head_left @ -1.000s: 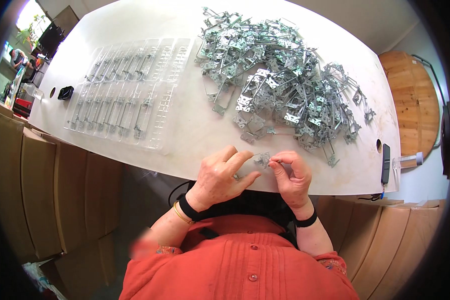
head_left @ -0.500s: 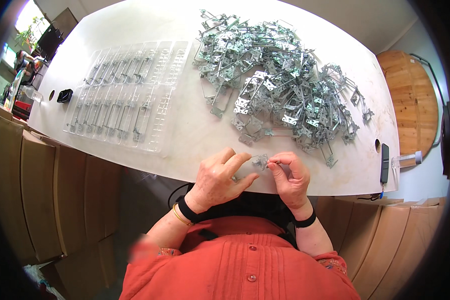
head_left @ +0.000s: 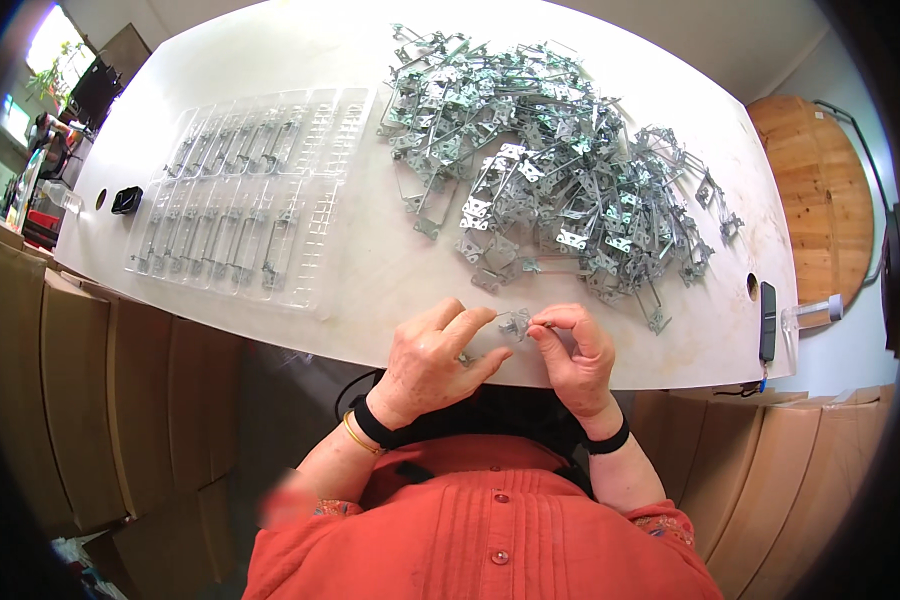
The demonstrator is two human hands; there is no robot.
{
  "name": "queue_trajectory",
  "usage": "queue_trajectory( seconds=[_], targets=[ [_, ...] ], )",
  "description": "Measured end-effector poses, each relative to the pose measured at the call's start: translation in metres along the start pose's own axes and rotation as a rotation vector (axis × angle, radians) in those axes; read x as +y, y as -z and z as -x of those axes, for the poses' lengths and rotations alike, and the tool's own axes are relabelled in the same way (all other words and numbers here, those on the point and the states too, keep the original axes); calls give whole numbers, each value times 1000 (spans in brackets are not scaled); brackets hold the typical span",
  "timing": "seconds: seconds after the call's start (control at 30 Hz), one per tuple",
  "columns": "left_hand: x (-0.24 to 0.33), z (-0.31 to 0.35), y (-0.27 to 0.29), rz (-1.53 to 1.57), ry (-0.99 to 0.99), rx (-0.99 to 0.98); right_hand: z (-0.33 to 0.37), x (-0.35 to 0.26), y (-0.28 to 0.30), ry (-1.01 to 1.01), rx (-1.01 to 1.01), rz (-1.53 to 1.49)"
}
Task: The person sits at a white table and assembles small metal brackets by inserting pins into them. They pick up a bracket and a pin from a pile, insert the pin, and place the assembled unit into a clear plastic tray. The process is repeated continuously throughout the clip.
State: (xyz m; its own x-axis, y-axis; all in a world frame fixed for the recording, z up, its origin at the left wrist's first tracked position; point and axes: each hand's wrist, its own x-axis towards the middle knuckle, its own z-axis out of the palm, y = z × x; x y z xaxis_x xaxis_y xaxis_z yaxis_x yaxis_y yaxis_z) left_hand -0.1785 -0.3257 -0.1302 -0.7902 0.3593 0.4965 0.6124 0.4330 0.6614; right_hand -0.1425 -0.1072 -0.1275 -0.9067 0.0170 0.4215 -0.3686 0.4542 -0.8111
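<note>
Just over the near edge of the table, my right hand pinches a small metal bracket between thumb and index finger. The bracket is thin grey sheet metal with a wire-like part, and its gripped end is hidden by the fingertips. To its left, my left hand has thumb and index finger spread apart, facing the bracket. A small bit of metal glints between that thumb and palm; whether the curled fingers touch it is hidden. Beyond both hands lies a large heap of similar metal brackets with rods.
A clear plastic tray with metal parts in several slots lies on the white table at left. A black square holder sits farther left. At right are a dark oblong device and a clear tube. Cardboard boxes flank the table.
Both hands keep nearly the same pose, with the bracket still between them. The whole view has shifted very slightly; the heap and tray lie unchanged.
</note>
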Motion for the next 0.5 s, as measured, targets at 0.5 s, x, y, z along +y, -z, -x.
queue_trajectory(
  seconds=[0.5],
  targets=[
    [2,1,0,-5,-6,7,5,2,1,-26,12,-8]
  ],
)
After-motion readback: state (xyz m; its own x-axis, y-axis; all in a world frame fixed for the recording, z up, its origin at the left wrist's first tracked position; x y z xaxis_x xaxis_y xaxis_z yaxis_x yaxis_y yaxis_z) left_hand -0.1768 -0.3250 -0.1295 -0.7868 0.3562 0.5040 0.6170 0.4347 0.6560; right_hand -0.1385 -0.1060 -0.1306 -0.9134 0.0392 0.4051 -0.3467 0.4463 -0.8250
